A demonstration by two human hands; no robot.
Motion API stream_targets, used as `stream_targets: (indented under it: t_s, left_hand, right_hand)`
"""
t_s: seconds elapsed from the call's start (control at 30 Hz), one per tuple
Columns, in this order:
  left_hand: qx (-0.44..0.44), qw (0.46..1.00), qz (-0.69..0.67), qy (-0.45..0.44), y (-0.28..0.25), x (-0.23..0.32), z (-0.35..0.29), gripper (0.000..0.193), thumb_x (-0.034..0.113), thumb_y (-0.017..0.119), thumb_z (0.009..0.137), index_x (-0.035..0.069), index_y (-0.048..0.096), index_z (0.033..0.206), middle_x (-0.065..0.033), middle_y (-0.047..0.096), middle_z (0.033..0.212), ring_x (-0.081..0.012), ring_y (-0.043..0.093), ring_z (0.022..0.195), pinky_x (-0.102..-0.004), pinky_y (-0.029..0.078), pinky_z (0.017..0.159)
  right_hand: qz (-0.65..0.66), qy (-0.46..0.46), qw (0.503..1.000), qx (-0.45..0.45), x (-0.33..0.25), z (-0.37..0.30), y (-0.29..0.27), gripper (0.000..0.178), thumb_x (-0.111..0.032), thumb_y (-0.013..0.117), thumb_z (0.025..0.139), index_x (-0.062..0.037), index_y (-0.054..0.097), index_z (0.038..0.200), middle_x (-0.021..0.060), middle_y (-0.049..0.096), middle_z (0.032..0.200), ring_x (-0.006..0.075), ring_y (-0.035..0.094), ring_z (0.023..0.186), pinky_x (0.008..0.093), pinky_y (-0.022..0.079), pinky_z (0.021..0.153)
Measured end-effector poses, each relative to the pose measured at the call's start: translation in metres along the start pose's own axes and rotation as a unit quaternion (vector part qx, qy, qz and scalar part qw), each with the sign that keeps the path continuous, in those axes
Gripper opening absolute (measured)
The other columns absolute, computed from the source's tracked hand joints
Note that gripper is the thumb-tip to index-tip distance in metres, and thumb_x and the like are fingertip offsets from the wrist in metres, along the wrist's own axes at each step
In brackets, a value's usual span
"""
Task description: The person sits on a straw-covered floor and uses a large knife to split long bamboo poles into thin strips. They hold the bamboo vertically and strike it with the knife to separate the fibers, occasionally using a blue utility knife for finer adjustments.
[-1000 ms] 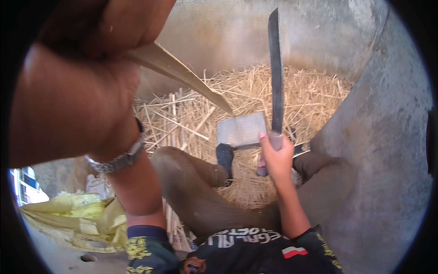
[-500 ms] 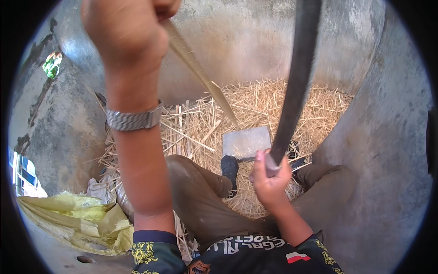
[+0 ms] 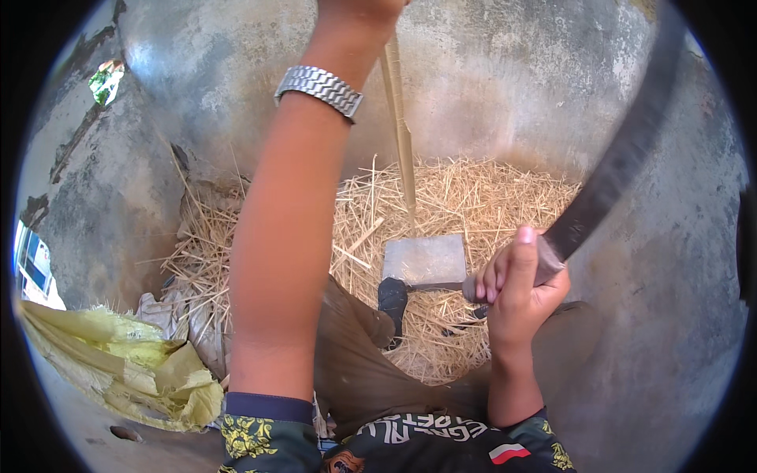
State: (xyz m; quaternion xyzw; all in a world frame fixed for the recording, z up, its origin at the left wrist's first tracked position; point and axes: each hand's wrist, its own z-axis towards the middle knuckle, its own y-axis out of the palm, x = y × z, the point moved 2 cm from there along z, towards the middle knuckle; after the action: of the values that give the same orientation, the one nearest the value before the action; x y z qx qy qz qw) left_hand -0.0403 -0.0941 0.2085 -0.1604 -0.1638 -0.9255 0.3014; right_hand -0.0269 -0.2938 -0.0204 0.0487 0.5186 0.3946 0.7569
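At the top edge, my left hand (image 3: 359, 6) is partly cut off. It grips the upper part of a long bamboo strip (image 3: 400, 130), which hangs nearly upright. The strip's lower end comes down by the far edge of a grey block (image 3: 424, 256); whether it touches cannot be told. My right hand (image 3: 523, 288) is closed around the handle of a machete (image 3: 611, 177). Its long dark blade slants up to the right, away from the strip.
Pale bamboo shavings (image 3: 481, 185) cover the floor around the block and my legs. Bare concrete walls (image 3: 505, 79) curve close on the sides and ahead. A torn yellow sack (image 3: 134, 370) lies at the lower left. My dark-shod foot (image 3: 392, 303) is beside the block.
My right hand has risen and moved right, tilting the machete outward from upright. My left hand has gone up and right, bringing the bamboo strip from a slant to nearly upright.
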Motion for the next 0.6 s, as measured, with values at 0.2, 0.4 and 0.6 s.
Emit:
stream_targets:
  t_s: [0.2,0.4,0.6]
  left_hand:
    - [0.013,0.999,0.014,-0.047,0.02,-0.002,-0.016,0.026,0.016,0.037,0.101,-0.002,0.056,0.099,0.0039,0.041,0.054,-0.0047,0.032,0.038,-0.0236,0.026,0.033]
    - [-0.042,0.996,-0.074,-0.04,-0.004,0.009,-0.016,0.026,0.015,0.036,0.101,-0.001,0.056,0.105,0.0027,0.044,0.058,-0.0062,0.037,0.043,-0.023,0.03,0.038]
    - [0.039,0.997,0.017,0.067,-0.008,-0.012,0.003,0.026,0.014,0.038,0.099,-0.001,0.051,0.117,-0.001,0.051,0.069,-0.0095,0.047,0.059,-0.0237,0.042,0.059]
  right_hand:
    - [-0.334,0.098,0.931,-0.11,0.086,0.001,-0.011,0.015,-0.013,0.061,0.094,0.0019,0.057,0.093,0.0047,0.058,0.062,0.0127,0.056,0.053,0.0303,0.046,0.051]
    - [-0.166,0.276,0.933,-0.161,0.086,-0.008,-0.003,0.018,-0.015,0.063,0.094,0.0016,0.056,0.09,0.0045,0.055,0.06,0.0125,0.051,0.046,0.0294,0.042,0.044]
    - [-0.08,0.234,0.967,-0.055,0.019,-0.001,0.012,0.019,-0.015,0.061,0.1,-0.0051,0.05,0.088,-0.0001,0.048,0.057,0.0051,0.041,0.04,0.0253,0.036,0.035]
